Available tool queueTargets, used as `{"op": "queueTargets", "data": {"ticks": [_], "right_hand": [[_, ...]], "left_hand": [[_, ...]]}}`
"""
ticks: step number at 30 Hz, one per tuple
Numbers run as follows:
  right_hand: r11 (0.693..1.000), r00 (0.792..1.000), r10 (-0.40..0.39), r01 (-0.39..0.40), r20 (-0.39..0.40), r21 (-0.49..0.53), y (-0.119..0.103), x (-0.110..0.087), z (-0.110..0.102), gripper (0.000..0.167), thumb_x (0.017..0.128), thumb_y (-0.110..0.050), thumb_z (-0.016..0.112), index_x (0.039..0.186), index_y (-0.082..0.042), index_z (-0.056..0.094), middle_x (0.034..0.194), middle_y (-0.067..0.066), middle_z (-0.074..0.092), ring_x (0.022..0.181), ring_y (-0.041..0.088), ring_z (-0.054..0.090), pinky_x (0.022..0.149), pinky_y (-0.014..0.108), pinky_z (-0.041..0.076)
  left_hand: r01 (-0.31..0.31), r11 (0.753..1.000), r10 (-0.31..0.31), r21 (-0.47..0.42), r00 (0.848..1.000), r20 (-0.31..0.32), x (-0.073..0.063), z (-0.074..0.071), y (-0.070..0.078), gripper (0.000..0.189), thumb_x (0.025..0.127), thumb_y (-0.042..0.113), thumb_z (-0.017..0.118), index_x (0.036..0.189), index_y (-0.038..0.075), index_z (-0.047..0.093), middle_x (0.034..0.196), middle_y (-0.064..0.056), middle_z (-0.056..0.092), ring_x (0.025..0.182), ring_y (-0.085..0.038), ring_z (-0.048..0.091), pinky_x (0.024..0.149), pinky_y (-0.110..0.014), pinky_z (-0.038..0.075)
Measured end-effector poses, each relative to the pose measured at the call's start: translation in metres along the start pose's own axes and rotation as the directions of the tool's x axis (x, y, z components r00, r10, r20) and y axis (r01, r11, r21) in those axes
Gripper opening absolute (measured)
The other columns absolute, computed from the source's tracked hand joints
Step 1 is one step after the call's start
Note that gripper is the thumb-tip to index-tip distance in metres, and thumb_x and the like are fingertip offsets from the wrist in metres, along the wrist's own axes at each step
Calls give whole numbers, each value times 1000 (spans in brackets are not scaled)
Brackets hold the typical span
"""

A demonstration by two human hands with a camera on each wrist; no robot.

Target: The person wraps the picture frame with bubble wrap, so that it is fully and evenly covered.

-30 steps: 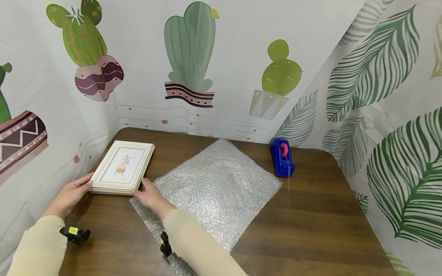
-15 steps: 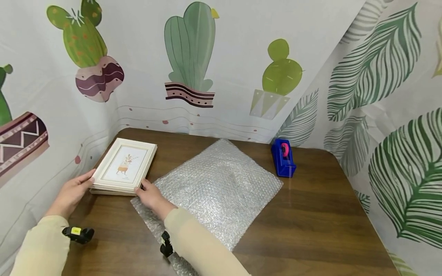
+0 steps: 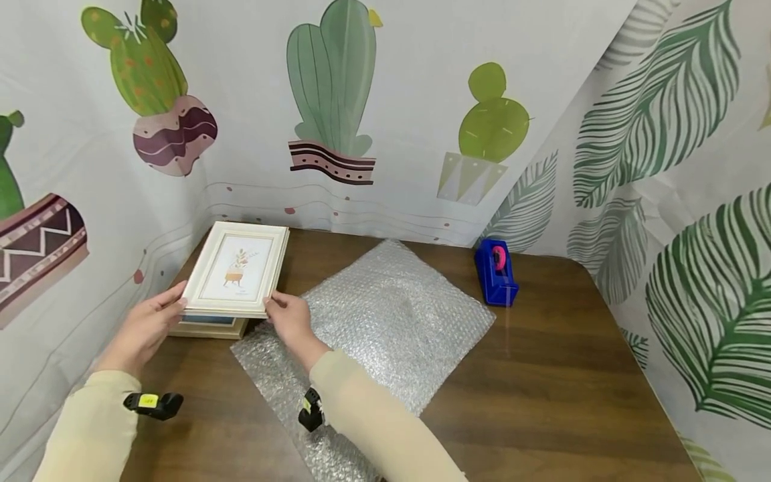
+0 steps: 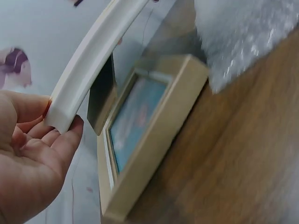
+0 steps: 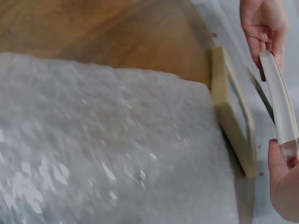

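Both hands hold a white picture frame (image 3: 235, 268) by its near corners, raised above a second picture frame (image 3: 211, 327). A plant-in-a-pot print shows behind its pane. My left hand (image 3: 144, 328) pinches the near left corner, thumb on top and fingers beneath, as the left wrist view shows. My right hand (image 3: 294, 321) pinches the near right corner. The lower frame, beige with a bluish picture (image 4: 138, 116), lies on the table and is mostly covered in the head view. In the wrist views a dark back flap hangs under the raised frame (image 5: 279, 100).
A sheet of bubble wrap (image 3: 385, 328) lies diagonally across the middle of the brown wooden table (image 3: 554, 375), partly beneath the right forearm. A blue tape dispenser (image 3: 496, 273) with a pink core stands at the back right. Patterned cloth (image 3: 409, 120) hangs behind.
The white picture frame has come up off the lower one and shifted away and to the right, both hands moving with it. The beige frame underneath now shows at its near edge.
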State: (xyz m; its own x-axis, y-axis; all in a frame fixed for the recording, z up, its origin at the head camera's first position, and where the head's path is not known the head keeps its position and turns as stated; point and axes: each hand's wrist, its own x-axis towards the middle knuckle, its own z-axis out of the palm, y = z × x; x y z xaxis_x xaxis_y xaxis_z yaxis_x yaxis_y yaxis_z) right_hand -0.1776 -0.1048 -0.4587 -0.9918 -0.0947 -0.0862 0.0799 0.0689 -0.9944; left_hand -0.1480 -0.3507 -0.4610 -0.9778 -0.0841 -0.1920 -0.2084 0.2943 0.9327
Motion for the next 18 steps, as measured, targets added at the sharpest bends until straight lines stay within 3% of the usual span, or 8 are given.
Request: {"op": "queueTargets", "data": {"ticks": [4,7,11,18], "right_hand": [[998,999,-3,5,-39,63,-6,4,-17,28,95,-9,68,117,9,73,96,26,77,66,6,65,70,21,61],[995,998,14,-8,-59,98,-9,6,-30,28,94,-7,69,118,8,73,101,25,78,66,1,59,70,19,60],[992,994,42,-29,-98,126,-7,8,-46,29,92,-4,70,120,6,72,112,23,77,65,0,58,68,18,56],[995,994,17,-6,-109,99,0,3,-85,29,92,-1,70,119,8,71,120,26,72,75,6,68,73,24,63]], "left_hand": [[-35,990,38,-139,999,18,2,15,13,72,108,28,52,160,-1,11,170,-17,3,123,24,42,121,-14,29],[-59,981,62,-185,998,14,6,26,23,72,107,23,54,159,-4,13,168,-23,4,109,27,48,107,-4,40],[-72,987,76,-142,997,21,11,43,34,68,108,22,52,159,-3,17,165,-30,12,100,28,51,86,1,45],[-71,992,77,-106,996,54,11,74,45,62,106,17,56,157,-3,27,163,-24,21,101,27,51,87,0,46]]}}
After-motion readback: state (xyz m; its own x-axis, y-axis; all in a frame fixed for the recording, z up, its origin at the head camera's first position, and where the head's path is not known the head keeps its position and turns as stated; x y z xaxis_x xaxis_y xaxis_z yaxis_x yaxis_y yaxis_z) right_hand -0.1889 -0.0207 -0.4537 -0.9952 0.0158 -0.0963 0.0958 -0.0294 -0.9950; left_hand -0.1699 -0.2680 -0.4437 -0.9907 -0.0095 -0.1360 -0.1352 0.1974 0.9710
